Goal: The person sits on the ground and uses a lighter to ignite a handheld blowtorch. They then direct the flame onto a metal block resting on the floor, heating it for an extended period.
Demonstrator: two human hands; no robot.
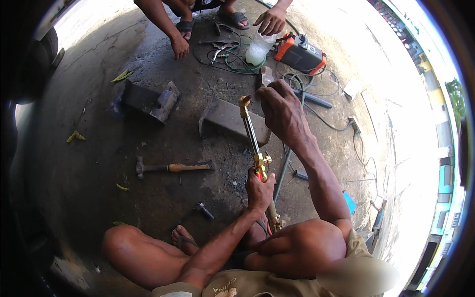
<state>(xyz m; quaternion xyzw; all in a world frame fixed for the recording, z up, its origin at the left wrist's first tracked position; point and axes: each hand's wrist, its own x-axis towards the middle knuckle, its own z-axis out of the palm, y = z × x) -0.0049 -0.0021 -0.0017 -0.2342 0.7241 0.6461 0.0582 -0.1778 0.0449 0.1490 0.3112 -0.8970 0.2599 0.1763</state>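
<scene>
My left hand (pixel 260 192) is closed round the handle of a brass cutting torch (pixel 251 132). The torch points away from me, its bent tip up near my right hand. My right hand (pixel 286 115) is raised beyond the tip, fingers pinched. A small, partly clear, shiny object (pixel 267 76) shows at those fingertips; its kind I cannot make out. Below the torch lies a rusty steel box section (pixel 228 118). A second steel piece with an end plate (pixel 151 100) rests farther left. On the ground to the left lies a hammer (pixel 175 167) with a wooden handle.
A co-worker crouches opposite, one hand (pixel 271 21) over a clear container of pale liquid (pixel 257 51). Beside it stands an orange and black welding machine (pixel 301 53). Cables and a green hose (pixel 285 171) run along the right. A bolt (pixel 204 210) lies near my foot.
</scene>
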